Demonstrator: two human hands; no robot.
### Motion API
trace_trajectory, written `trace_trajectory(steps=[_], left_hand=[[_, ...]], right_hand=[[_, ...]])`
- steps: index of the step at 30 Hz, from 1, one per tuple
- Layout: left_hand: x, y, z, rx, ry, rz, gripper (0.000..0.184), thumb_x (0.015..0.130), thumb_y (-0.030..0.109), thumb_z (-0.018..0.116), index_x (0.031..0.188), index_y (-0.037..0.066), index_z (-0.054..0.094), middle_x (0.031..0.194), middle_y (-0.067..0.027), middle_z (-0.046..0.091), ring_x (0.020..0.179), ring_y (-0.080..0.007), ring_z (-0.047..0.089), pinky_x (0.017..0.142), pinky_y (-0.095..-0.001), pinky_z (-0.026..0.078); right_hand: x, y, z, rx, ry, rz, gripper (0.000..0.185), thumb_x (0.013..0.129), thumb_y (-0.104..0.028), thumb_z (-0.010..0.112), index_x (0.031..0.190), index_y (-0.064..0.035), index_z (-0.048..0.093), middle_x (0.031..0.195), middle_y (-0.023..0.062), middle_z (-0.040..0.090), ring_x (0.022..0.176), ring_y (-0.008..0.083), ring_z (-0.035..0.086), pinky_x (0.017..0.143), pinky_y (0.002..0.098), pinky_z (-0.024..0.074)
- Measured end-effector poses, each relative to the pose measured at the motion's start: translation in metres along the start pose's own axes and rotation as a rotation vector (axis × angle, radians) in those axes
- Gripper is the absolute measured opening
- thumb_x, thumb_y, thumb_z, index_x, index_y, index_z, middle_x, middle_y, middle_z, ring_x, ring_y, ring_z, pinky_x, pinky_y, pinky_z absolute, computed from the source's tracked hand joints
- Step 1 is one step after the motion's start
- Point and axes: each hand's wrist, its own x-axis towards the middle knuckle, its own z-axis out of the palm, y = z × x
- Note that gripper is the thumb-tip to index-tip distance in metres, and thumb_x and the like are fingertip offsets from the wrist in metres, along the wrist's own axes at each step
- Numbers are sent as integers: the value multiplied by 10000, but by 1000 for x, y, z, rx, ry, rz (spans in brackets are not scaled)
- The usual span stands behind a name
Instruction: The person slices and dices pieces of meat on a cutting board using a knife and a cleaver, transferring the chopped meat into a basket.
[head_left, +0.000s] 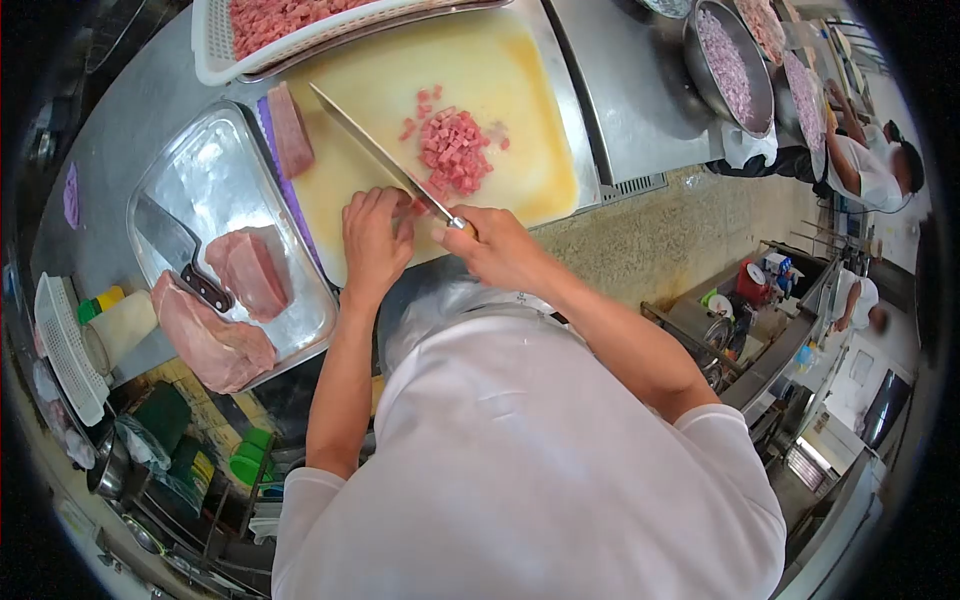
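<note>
My right hand [497, 247] is closed round the handle of a long knife [365, 140], whose blade slants up and left across the yellowed cutting board [345, 225]. Close against the blade's left side, my left hand [374, 235] has its fingers curled down on the board. A small bit of raw meat [418, 207] shows at those fingertips; the rest is hidden. To the right of the blade lies a pile of diced meat [457, 150], with a few loose cubes around it. A long strip of meat [290, 130] rests along the board's left edge, beside a purple cloth [277, 165].
A metal tray [205, 150] at left carries another knife [170, 238] and raw meat slabs [215, 340]. A white basket [215, 55] of minced-looking meat stands behind the board. Metal bowls [762, 110] with chopped pinkish pieces stand at right. Other people [860, 165] are beyond.
</note>
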Motion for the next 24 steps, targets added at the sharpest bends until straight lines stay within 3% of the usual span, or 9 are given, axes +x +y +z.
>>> trace_trajectory(steps=[1, 3, 8, 10, 13, 16, 19, 21, 24], left_hand=[[-1, 0, -1, -2, 1, -9, 181, 767, 30, 677, 941, 66, 710, 933, -92, 661, 935, -326, 585, 845, -444, 423], [-2, -3, 2, 59, -7, 11, 201, 769, 25, 671, 964, 63, 705, 944, -94, 666, 936, -326, 586, 844, -443, 424], [-3, -7, 0, 12, -18, 48, 237, 775, -7, 667, 1003, 56, 683, 935, -97, 654, 899, -330, 589, 834, -445, 430], [-1, -11, -2, -56, -43, 14, 213, 809, -7, 678, 1015, 47, 666, 913, -105, 636, 874, -316, 594, 823, -439, 440], [-3, 2, -6, -306, 250, -268, 167, 877, 27, 703, 1027, 34, 632, 898, -120, 614, 865, -287, 605, 824, -424, 463], [1, 29, -27, -191, 557, -154, 165, 922, 78, 714, 1044, 25, 617, 923, -135, 622, 902, -269, 621, 842, -410, 483], [32, 52, -23, -65, 384, 215, 319, 875, 107, 766, 1148, 9, 634, 1109, -163, 663, 1071, -343, 623, 948, -444, 475], [57, 72, -7, 79, 135, 361, 420, 939, 216, 705, 1299, 16, 620, 1263, -199, 635, 1273, -417, 552, 1034, -541, 429], [71, 62, 25, 340, -7, 413, 543, 1019, 311, 583, 1483, 33, 531, 1464, -231, 544, 1437, -449, 438, 1123, -645, 352]], right_hand=[[-4, 1, 1, 7, -29, 40, 424, 1065, -331, 602, 1249, 49, 642, 633, 30, 526, 492, 125, 526, 487, 318, 450], [3, 13, 10, 63, -17, 15, 415, 1062, -331, 608, 1255, 33, 655, 633, 30, 535, 489, 126, 531, 486, 320, 453], [20, 10, 14, 21, 94, -100, 369, 1020, -329, 632, 990, 38, 651, 708, 205, 622, 670, 357, 612, 673, 457, 490], [13, -10, -1, 18, 47, -26, 327, 1012, -293, 626, 1019, 33, 643, 725, 214, 640, 696, 388, 640, 687, 475, 502], [-8, 2, -13, -261, 169, -245, 288, 966, -237, 676, 1074, 25, 627, 650, 144, 607, 573, 320, 623, 582, 424, 500], [-33, -1, -35, -470, 82, -237, 259, 898, -184, 712, 1043, 13, 625, 709, 202, 643, 680, 416, 647, 661, 462, 516], [-37, 10, -39, -521, 111, -403, 197, 882, -153, 667, 1008, -13, 607, 791, 194, 696, 766, 417, 696, 678, 503, 536], [-33, 17, -38, -555, 140, -476, 192, 871, -142, 679, 1006, -22, 613, 803, 175, 698, 758, 406, 697, 676, 497, 545], [-33, 37, -42, -675, 214, -504, 187, 862, -137, 692, 1006, -39, 624, 817, 146, 699, 755, 385, 702, 675, 488, 555]])
